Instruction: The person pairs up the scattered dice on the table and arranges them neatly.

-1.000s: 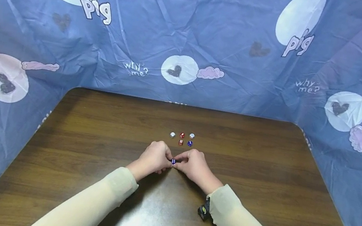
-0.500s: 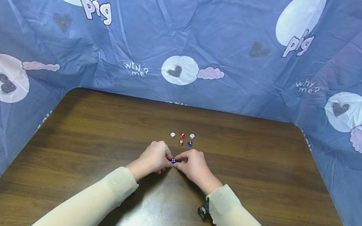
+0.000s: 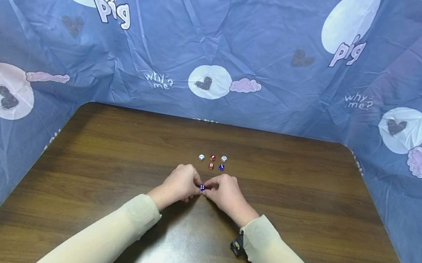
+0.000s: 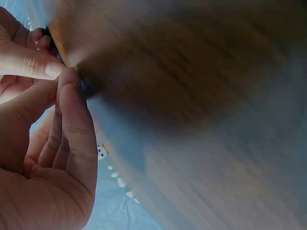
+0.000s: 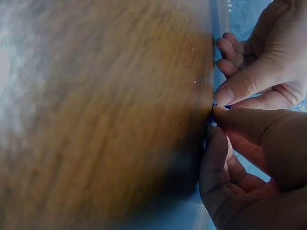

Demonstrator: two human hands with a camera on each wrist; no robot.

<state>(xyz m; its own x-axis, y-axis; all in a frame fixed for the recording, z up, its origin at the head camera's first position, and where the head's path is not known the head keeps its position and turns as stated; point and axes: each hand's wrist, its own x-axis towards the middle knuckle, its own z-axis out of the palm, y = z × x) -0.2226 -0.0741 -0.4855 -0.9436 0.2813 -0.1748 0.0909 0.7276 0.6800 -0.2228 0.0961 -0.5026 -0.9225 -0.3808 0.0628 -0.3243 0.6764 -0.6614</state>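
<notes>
At the middle of the table, a small blue die (image 3: 202, 188) with white pips sits between my two hands. My left hand (image 3: 181, 182) pinches it from the left with thumb and forefinger, and my right hand (image 3: 226, 194) does the same from the right. In the right wrist view only slivers of the blue die (image 5: 228, 107) show between the fingertips. Just beyond the hands lie two red dice (image 3: 212, 158), two white dice (image 3: 224, 158) and a second blue die (image 3: 221, 167), in two short rows.
The brown wooden table (image 3: 293, 164) has rounded far corners. A blue printed curtain (image 3: 161, 30) hangs behind it and on both sides. A black strapped device (image 3: 237, 245) shows at the right sleeve cuff.
</notes>
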